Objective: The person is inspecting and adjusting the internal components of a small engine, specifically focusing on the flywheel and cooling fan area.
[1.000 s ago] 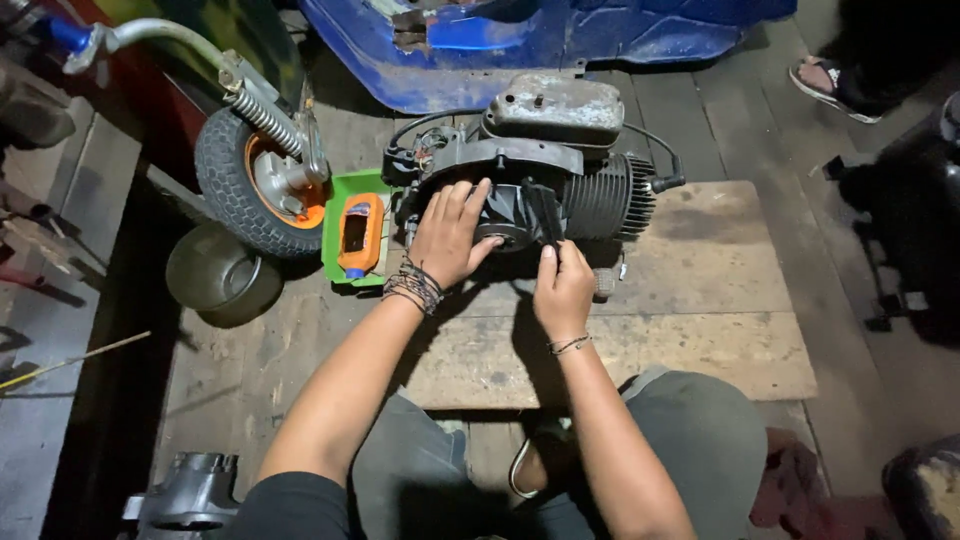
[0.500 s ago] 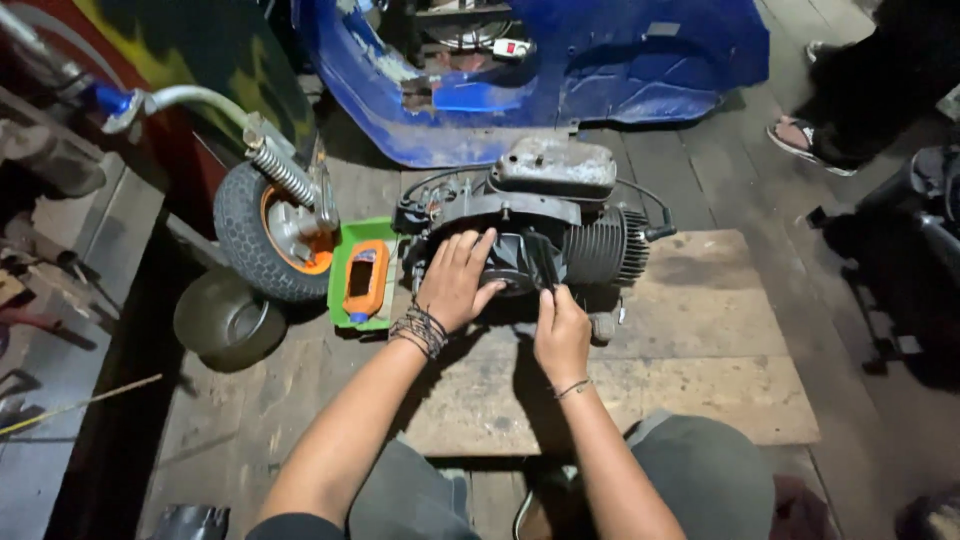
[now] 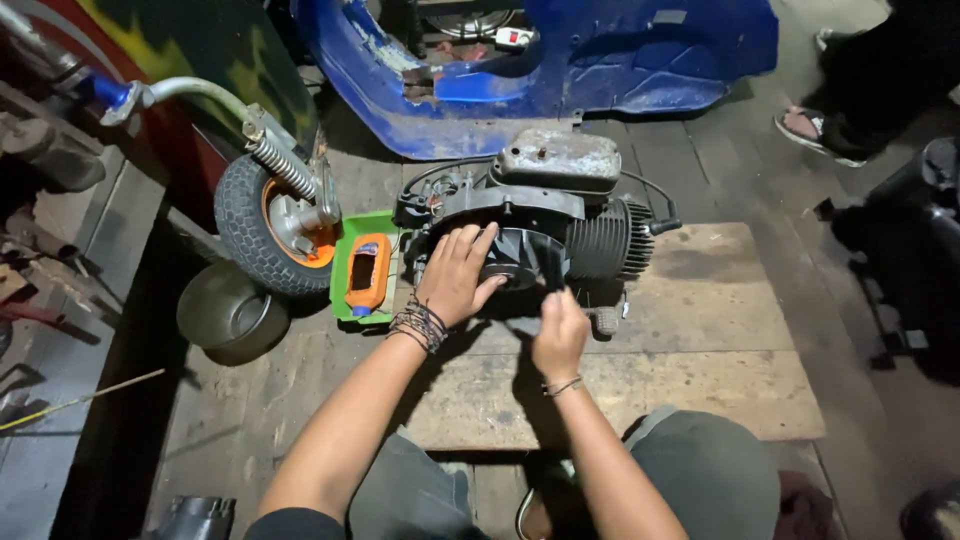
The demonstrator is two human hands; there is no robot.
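Engine [image 3: 560,225] sits on a wooden board [image 3: 700,330] on the floor, beside a small wheel [image 3: 265,235]. Left hand [image 3: 455,275] lies spread flat on its black fan cover [image 3: 520,255]. Right hand [image 3: 560,335] is curled at the cover's lower edge, perhaps pinching something small; I cannot tell.

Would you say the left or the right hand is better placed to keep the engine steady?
Probably the left hand: it lies flat, fingers spread, on the black fan cover of the engine. The right hand is bunched at the cover's lower edge.
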